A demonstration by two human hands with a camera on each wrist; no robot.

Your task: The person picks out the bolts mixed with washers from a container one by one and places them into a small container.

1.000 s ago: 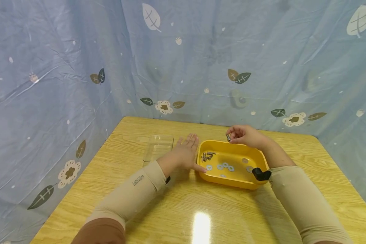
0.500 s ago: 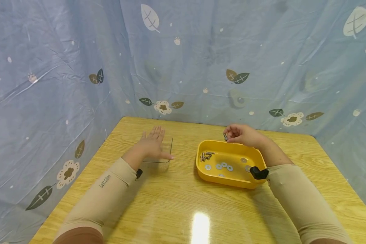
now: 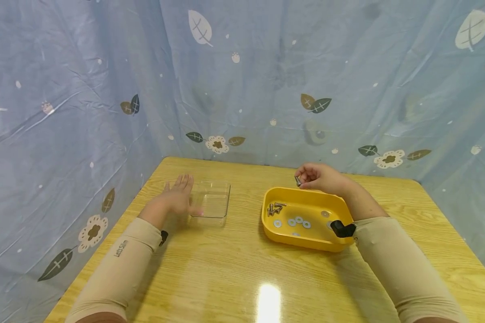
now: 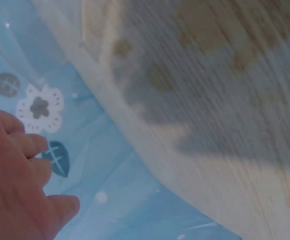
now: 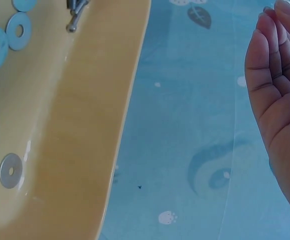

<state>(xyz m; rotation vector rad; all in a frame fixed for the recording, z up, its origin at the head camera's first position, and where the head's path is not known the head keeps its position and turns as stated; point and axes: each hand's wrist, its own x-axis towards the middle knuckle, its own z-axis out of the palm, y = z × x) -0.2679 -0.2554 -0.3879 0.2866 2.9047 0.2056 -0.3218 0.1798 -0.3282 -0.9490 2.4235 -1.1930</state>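
Over the far rim of the yellow tray (image 3: 303, 244), my right hand (image 3: 321, 179) pinches a small metal bolt (image 3: 297, 181) between thumb and fingertips. In the right wrist view that bolt is hidden; the fingers (image 5: 270, 75) and thumb meet at the top right. My left hand (image 3: 173, 201) has its fingers spread at the left side of a clear plastic box (image 3: 215, 204). Its thumb overlaps the box's near left corner in the head view. Several bolts (image 3: 274, 209) lie together at the tray's left end, and several flat washers (image 3: 299, 220) are scattered across its floor.
Both containers stand on a wood-grain table (image 3: 210, 269), box on the left and tray on the right, with a gap between them. A blue patterned curtain (image 3: 258, 80) rises behind the table and along its sides.
My left hand has moved left, from the tray's left side across the clear box to the box's far left side. The right hand stays nearly still, still pinching the bolt.
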